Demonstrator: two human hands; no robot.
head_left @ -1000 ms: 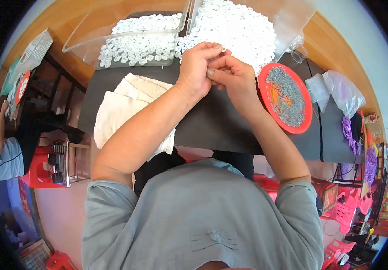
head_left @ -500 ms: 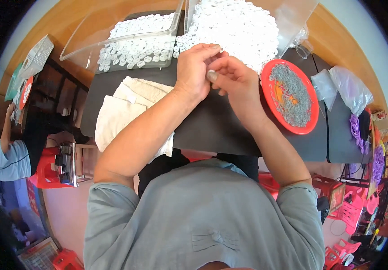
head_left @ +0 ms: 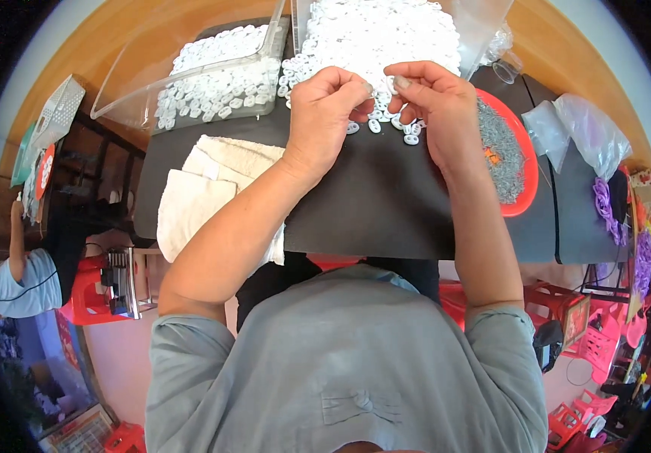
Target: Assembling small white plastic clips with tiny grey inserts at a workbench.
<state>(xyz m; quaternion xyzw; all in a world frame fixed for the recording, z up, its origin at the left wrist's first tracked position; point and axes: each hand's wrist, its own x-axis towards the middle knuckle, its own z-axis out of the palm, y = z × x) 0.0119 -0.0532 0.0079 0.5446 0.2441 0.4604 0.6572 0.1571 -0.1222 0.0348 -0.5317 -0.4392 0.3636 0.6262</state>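
Note:
Both my hands are raised near the front edge of a large heap of small white oval plastic pieces [head_left: 378, 34]. My left hand [head_left: 331, 106] pinches thumb against forefinger; anything between the tips is too small to make out. Just to its right, my right hand [head_left: 437, 98] is curled, with thumb and forefinger brought close together. Whatever it holds, if anything, does not show clearly. Between and below the hands a few loose white pieces with two holes [head_left: 411, 140] lie on the dark table [head_left: 371, 204]. My right hand partly covers a red plate [head_left: 531, 162] of thin grey metal bits.
A clear bin [head_left: 254, 113] with more white pieces stands at the left, and a folded cream cloth [head_left: 197, 200] lies before it. Clear plastic bags [head_left: 590, 140] and purple string [head_left: 605, 211] are at the right. A person in light blue [head_left: 27, 283] works at far left.
My hands, which were together, have parted. The right one moved right and up, over the plate's left side. Loose white pieces now show between them, and the view has shifted slightly.

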